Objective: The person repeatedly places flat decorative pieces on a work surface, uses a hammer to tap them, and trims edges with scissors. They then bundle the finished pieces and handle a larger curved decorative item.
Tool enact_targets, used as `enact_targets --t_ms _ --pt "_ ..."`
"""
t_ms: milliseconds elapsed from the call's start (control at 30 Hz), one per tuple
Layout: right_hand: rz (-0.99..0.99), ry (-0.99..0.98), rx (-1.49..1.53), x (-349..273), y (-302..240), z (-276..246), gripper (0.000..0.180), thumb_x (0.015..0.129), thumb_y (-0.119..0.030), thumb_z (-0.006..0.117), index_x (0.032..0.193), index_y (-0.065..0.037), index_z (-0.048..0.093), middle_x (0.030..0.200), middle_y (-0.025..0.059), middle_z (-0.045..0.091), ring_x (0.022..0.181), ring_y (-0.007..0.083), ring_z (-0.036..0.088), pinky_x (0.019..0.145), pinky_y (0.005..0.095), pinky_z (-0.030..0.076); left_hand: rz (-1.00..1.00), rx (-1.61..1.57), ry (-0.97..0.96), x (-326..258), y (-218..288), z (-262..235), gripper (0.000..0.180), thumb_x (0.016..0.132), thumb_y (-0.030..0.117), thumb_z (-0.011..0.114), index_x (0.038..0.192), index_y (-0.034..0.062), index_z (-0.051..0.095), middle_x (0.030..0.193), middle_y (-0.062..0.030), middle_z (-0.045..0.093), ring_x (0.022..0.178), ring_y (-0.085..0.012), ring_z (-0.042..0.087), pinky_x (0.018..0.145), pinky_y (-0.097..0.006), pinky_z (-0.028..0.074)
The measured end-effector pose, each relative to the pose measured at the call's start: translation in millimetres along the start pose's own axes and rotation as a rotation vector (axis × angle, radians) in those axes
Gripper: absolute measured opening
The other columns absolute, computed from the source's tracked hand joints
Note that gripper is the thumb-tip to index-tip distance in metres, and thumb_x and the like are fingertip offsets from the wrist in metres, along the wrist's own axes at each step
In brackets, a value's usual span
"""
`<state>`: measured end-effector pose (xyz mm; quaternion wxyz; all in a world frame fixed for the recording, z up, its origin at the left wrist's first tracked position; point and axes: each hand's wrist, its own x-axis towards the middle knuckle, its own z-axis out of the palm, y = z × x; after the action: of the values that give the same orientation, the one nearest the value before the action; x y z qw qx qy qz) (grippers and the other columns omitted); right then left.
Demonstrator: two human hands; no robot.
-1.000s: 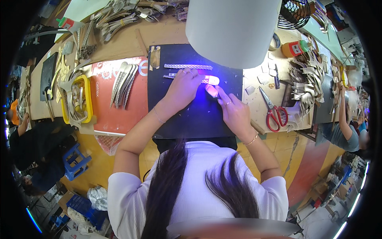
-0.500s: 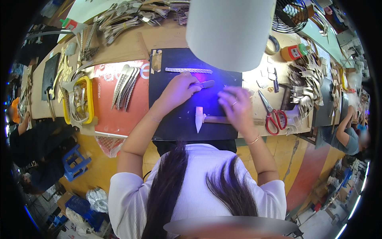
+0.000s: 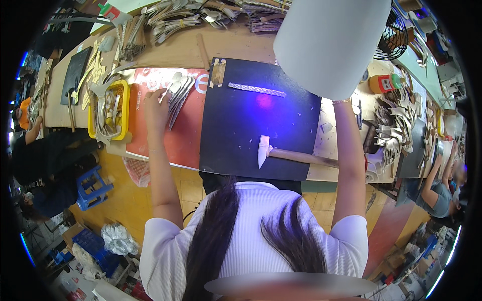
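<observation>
My left hand point(image 3: 156, 106) is at the left edge of a fanned stack of silver straps with rounded ends point(image 3: 182, 98), on a red sheet point(image 3: 145, 135). Its thumb and fingers are pinched together on a strap at the stack's upper end. My right forearm point(image 3: 350, 150) reaches up to the right; beyond the braceleted wrist, the hand is hidden behind a white cylindrical shade point(image 3: 331, 50). Between my arms lies a black mat point(image 3: 226, 145). A braided silver strip point(image 3: 257, 90) rests flat on it in blue-violet light, with a wooden-handled hammer point(image 3: 263, 150) nearer me.
Left of the red sheet stands a yellow basket point(image 3: 125, 108) of strap pieces. Bundled straps point(image 3: 175, 22) line the back. At right are a capped orange bottle point(image 3: 384, 83), a pile of silver pieces point(image 3: 396, 115) and a black fan point(image 3: 394, 37). Other people work at both sides.
My left hand has gone from above the mat, where it held a strap piece, left to the stack. My right hand has moved right, behind the shade. The view has shifted somewhat.
</observation>
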<state>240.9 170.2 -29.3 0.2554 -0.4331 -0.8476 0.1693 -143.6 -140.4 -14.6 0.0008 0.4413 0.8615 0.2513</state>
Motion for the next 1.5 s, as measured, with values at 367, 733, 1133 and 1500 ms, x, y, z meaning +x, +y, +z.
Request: enact_targets --t_ms 367,733,1133,1500 --pt "-0.209 0.032 -0.052 -7.2 -19.1 -23.5 0.032 0.083 -0.015 0.061 0.112 0.000 0.062 0.107 0.0201 0.064 0.096 0.0379 0.062 0.082 0.0427 0.051 0.754 -0.274 -0.249 -36.1 172.3 69.9 0.030 0.082 0.016 0.069 0.110 0.0042 0.066 0.107 -0.0118 0.060 0.104 -0.0288 0.055 0.091 -0.043 0.044" --pt "0.449 -0.615 0.609 -69.3 -80.4 -34.2 0.018 0.092 -0.010 0.061 0.102 0.004 0.064 0.081 0.0109 0.070 0.064 0.0120 0.066 0.056 0.0270 0.053 0.816 -0.073 -0.190 -76.5 179.2 81.9 0.037 0.086 0.018 0.065 0.122 0.0058 0.061 0.119 -0.0096 0.060 0.115 -0.0257 0.053 0.102 -0.043 0.038" --pt "0.002 -0.020 0.326 -87.3 -85.9 -11.6 0.024 0.081 -0.011 0.070 0.100 0.004 0.066 0.091 0.0190 0.070 0.079 0.0318 0.067 0.068 0.0364 0.054 0.777 -0.114 -0.186 -78.2 181.2 80.4 0.036 0.083 0.016 0.066 0.118 0.0038 0.063 0.118 -0.0102 0.060 0.114 -0.0257 0.053 0.101 -0.044 0.038" --pt "0.525 -0.034 0.793 -97.6 -88.5 -33.0 0.016 0.084 -0.003 0.069 0.100 0.002 0.068 0.086 0.0097 0.070 0.074 0.0157 0.067 0.071 0.0271 0.055 0.767 -0.158 -0.194 -83.7 173.6 79.9 0.034 0.083 0.013 0.064 0.116 0.0042 0.064 0.115 -0.0087 0.059 0.113 -0.0263 0.052 0.099 -0.043 0.039"
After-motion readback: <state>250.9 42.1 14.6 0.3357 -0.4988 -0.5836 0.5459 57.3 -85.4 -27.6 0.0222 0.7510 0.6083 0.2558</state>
